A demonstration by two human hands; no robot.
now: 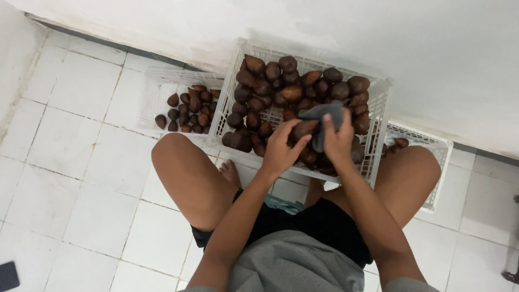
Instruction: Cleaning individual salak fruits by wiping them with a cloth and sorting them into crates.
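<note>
A white slatted plastic crate [381,89] stands tilted between my knees, filled with several brown scaly pear-shaped fruits [281,81]. My left hand [281,150] grips one brown fruit [304,128] over the crate's near side. My right hand [338,139] holds a dark grey cloth [326,114] pressed against that fruit. Both hands are close together, touching the same fruit.
A second white crate [148,94] at the left holds several more of the brown fruits [189,108]. A third white crate [440,148] with a few fruits sits behind my right knee. White wall behind, white tiled floor around, a dark object [8,276] at bottom left.
</note>
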